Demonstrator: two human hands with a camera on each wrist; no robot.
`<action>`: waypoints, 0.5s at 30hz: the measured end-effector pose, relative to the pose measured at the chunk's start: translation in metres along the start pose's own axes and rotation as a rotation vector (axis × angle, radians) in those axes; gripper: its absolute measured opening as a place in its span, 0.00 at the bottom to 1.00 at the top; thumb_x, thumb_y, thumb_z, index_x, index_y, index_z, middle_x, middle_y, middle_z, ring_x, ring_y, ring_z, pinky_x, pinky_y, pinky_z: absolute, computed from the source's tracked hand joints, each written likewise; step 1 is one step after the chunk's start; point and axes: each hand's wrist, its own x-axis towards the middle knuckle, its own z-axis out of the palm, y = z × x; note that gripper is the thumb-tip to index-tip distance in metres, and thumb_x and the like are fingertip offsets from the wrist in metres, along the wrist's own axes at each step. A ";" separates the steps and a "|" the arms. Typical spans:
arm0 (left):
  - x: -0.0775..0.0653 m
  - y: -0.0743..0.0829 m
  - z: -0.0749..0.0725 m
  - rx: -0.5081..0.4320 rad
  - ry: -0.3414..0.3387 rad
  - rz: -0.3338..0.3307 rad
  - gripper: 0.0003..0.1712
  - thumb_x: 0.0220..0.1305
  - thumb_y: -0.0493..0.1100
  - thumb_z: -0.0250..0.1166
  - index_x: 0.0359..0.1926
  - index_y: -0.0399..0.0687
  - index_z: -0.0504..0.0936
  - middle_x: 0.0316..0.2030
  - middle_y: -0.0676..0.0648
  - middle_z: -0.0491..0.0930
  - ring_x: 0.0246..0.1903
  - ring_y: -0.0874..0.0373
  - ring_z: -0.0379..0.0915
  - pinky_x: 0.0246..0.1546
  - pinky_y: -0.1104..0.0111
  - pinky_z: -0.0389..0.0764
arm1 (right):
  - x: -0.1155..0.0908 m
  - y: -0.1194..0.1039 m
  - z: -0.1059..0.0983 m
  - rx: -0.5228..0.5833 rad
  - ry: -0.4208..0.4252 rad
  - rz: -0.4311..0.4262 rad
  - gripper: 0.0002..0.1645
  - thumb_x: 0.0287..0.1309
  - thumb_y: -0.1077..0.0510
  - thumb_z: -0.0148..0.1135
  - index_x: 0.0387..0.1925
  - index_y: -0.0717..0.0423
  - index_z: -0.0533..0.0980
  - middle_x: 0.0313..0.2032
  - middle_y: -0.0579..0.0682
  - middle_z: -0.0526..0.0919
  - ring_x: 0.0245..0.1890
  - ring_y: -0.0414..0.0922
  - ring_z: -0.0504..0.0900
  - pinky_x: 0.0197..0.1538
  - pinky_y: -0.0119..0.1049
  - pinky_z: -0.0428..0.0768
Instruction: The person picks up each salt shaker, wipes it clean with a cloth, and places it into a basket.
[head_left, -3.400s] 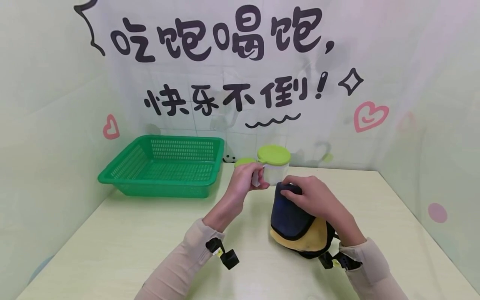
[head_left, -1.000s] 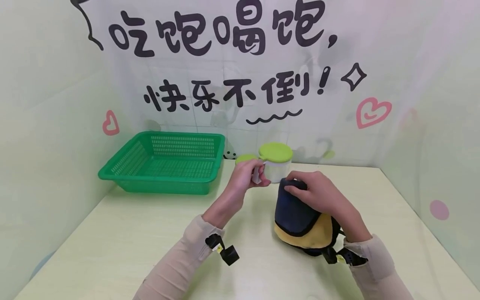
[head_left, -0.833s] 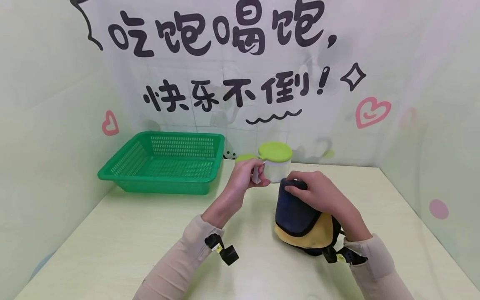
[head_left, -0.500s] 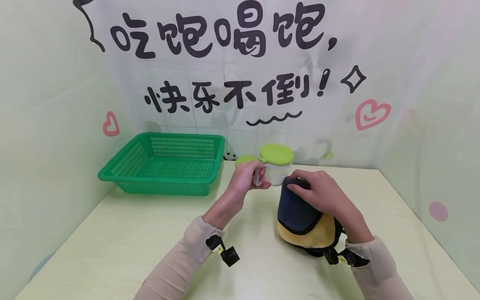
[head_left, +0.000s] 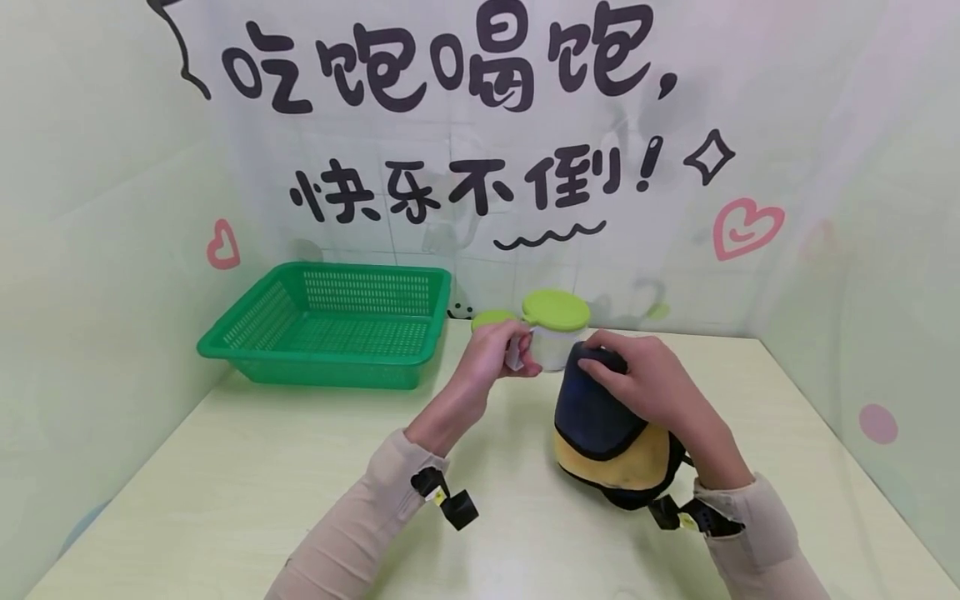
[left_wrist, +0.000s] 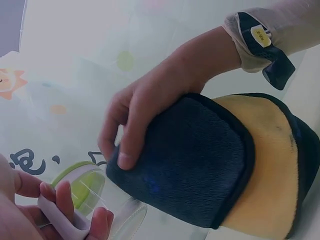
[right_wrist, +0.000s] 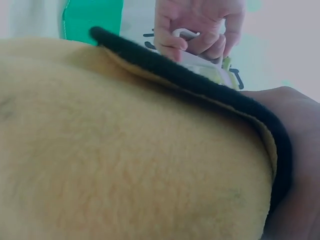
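Observation:
A clear jar (head_left: 551,348) with a lime-green lid stands toward the back of the table, and my left hand (head_left: 495,357) grips its white handle. In the left wrist view the fingers of that hand curl round the handle (left_wrist: 59,220). My right hand (head_left: 656,379) pinches the upper end of a folded plush cloth (head_left: 600,417), dark blue on one side and yellow on the other, edged in black. The cloth hangs just in front and right of the jar; whether it touches the jar cannot be told. Its yellow side (right_wrist: 125,150) fills most of the right wrist view.
A green plastic basket (head_left: 322,373) with slotted walls sits at the back left of the table (head_left: 240,492). Another lime-green lid (head_left: 492,318) shows behind my left hand. A white printed curtain (head_left: 465,275) closes off the back.
My right hand and the cloth have shifted a little to the right and, lately, slightly upward. My left hand keeps its grip on the jar's handle.

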 end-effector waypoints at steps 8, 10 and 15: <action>0.000 0.001 -0.005 -0.053 -0.023 0.012 0.17 0.71 0.43 0.52 0.24 0.44 0.70 0.21 0.50 0.69 0.24 0.58 0.74 0.39 0.65 0.88 | 0.002 0.006 0.005 0.015 -0.149 0.022 0.08 0.67 0.51 0.67 0.46 0.45 0.84 0.38 0.44 0.89 0.36 0.41 0.83 0.46 0.44 0.82; 0.000 0.001 -0.006 -0.056 -0.030 0.009 0.17 0.71 0.43 0.52 0.23 0.44 0.69 0.21 0.50 0.69 0.24 0.57 0.74 0.39 0.65 0.88 | 0.002 0.008 0.006 0.018 -0.162 0.022 0.08 0.67 0.51 0.67 0.46 0.45 0.84 0.38 0.44 0.89 0.36 0.41 0.82 0.46 0.45 0.82; 0.001 0.002 -0.005 -0.051 -0.041 0.002 0.16 0.70 0.43 0.52 0.24 0.44 0.69 0.20 0.50 0.70 0.23 0.57 0.76 0.41 0.64 0.88 | 0.001 0.011 0.005 0.016 -0.167 0.022 0.08 0.67 0.52 0.66 0.46 0.45 0.84 0.38 0.44 0.89 0.36 0.41 0.82 0.46 0.45 0.82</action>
